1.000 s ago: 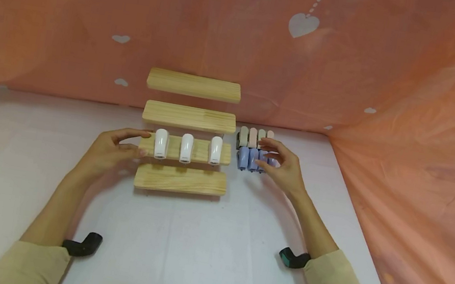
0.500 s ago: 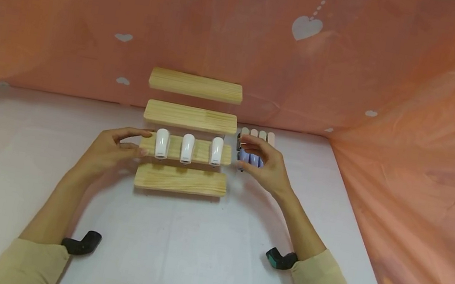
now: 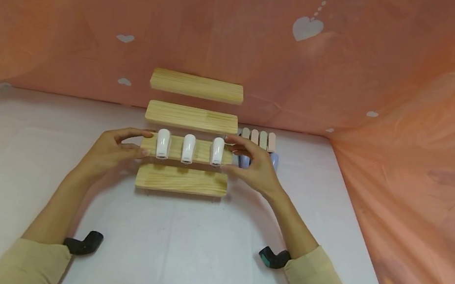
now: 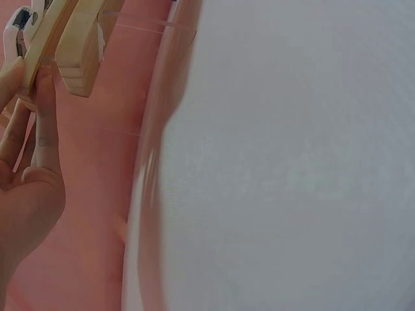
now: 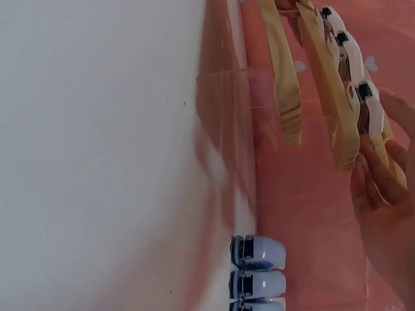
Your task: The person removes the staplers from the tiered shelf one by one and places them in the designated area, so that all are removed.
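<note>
Three white mini staplers (image 3: 188, 148) sit in a row on the third board down of a tiered wooden shelf (image 3: 202, 151). My left hand (image 3: 112, 148) grips the left end of that board; in the left wrist view, the board's tip (image 4: 40, 48) is between my fingers. At the opposite end, my right hand (image 3: 257, 166) spans the board's corner with curved fingers, near the rightmost stapler (image 3: 217, 151). In the right wrist view, fingertips (image 5: 358, 170) are at the board's end and another finger is beside the nearest stapler (image 5: 367, 110). Firm contact there is unclear.
Behind and right of my right hand stand several blue mini staplers (image 3: 274, 162), partly hidden. Pink and greyish-green ones (image 3: 263, 139) form a row behind them. The lowest board (image 3: 182, 181) juts out in front, and orange sheeting (image 3: 414, 201) borders the white table (image 3: 191, 255).
My right hand has moved left, from over the blue staplers to the right end of the third board. The left hand stays at its end, and the staplers keep their places.
</note>
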{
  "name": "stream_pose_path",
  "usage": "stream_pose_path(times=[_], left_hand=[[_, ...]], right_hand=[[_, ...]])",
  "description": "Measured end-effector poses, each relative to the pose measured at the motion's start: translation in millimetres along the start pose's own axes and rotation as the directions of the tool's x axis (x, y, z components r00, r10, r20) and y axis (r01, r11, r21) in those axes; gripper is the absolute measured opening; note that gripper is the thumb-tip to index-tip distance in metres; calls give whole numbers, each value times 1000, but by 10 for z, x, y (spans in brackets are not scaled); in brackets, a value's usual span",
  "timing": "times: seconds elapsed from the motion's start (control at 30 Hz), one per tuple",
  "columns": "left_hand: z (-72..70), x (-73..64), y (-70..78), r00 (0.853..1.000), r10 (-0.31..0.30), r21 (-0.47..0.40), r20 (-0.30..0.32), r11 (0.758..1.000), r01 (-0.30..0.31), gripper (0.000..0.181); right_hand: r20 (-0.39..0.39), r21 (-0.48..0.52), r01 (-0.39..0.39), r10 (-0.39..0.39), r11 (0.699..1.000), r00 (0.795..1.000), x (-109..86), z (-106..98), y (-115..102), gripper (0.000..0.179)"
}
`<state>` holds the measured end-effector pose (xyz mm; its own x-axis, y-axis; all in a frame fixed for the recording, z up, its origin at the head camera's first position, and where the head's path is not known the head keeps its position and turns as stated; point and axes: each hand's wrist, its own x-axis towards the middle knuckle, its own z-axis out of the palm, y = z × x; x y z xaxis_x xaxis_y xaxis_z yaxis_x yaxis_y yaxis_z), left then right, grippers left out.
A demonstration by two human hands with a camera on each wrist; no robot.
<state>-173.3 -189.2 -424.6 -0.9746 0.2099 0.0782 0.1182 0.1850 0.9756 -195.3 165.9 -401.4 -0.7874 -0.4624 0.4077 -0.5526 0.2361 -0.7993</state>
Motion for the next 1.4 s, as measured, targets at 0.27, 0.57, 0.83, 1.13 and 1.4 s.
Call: stream_pose_path(times=[0.27, 0.57, 0.83, 1.13, 1.4], left_hand=[[-2, -2, 0, 1000, -6, 6, -2, 1000, 6, 48], [-8, 5, -17, 1000, 3, -7, 1, 1000, -3, 47], [-3, 8, -22, 1000, -9, -8, 0, 1000, 9, 49], [-2, 8, -21, 1000, -4, -17, -1, 1000, 4, 48], [3, 3, -20, 1000, -14, 1, -4, 1000, 14, 49]], right_hand=[[9, -142, -12, 13, 990, 1000, 55, 67, -35, 70], [-29, -224, -30, 24, 974, 999, 47, 107, -18, 73], [-48, -184, -31, 23, 982, 999, 17, 115, -16, 66], [-72, -143, -52, 42, 988, 997, -93, 6, -9, 63], [-82, -146, -23, 11, 989, 997, -196, -127, 37, 64]])
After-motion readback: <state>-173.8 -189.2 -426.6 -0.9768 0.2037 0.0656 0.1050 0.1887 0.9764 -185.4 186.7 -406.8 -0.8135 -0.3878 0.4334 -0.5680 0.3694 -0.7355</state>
